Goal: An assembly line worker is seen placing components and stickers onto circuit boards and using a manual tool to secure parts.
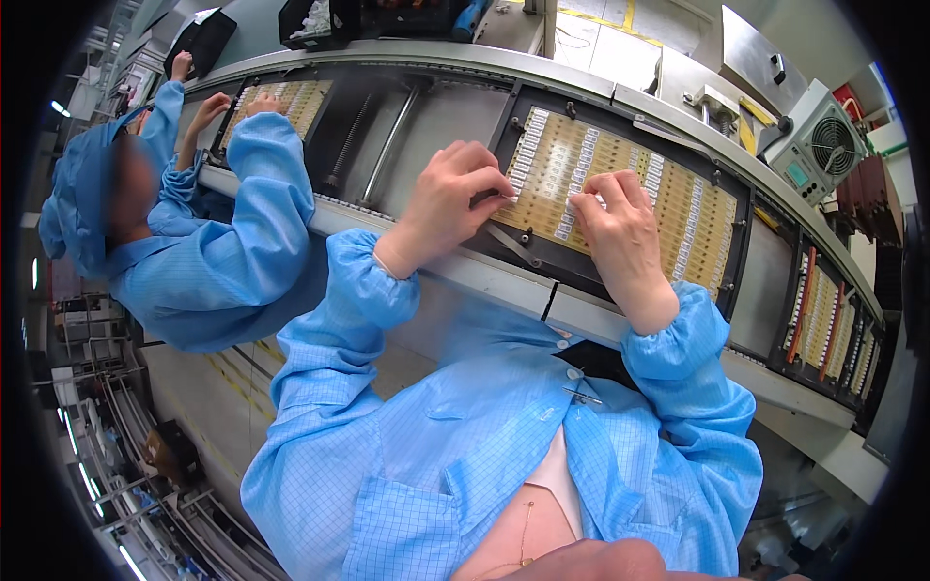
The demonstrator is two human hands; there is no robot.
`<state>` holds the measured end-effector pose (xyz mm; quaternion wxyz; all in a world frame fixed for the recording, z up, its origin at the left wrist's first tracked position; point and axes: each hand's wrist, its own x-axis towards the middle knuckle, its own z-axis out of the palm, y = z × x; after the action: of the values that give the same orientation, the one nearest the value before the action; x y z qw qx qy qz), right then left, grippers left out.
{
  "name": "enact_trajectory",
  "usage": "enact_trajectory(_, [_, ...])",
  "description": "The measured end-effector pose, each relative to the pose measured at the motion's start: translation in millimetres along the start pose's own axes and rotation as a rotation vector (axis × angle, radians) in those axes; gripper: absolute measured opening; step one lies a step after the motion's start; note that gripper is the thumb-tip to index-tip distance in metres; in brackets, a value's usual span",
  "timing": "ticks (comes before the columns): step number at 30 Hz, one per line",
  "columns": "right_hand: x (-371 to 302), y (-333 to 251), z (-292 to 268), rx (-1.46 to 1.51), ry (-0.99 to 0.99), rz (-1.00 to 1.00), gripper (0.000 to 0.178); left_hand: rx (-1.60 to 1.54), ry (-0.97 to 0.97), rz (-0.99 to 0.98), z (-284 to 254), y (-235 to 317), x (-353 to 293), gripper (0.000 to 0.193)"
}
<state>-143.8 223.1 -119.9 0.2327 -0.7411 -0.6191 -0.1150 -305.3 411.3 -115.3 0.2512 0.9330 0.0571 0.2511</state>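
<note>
A tan circuit board panel (550,194) lies in a black carrier frame (739,247) on the conveyor in front of me. Small white parts (586,153) stand in several rows across it. At the panel's left edge, my left hand (448,201) is closed in a pinch, thumb and forefinger together by the leftmost row. My right hand (620,228) bends over the middle of the panel, its fingertips pinched beside another white row. What either pinch holds, if anything, is too small to make out. Blue gridded sleeves cover both forearms.
On my left, a co-worker in blue (223,261) has hands over another tan panel (302,102). The conveyor's near rail (494,281) runs below my wrists. A third carrier (823,315) sits at right, near a fan-cooled box (814,145). Black bins (312,27) stand along the far side.
</note>
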Motion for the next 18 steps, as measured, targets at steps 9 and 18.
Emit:
enact_trajectory(9, [-16,5,-20,0.31,0.108,0.155,0.008,0.108,-0.038,0.032,7,5,5,0.013])
enact_trajectory(18, [-41,16,-54,0.552,0.068,0.353,0.024,0.274,-0.042,0.145,10,16,12,0.011])
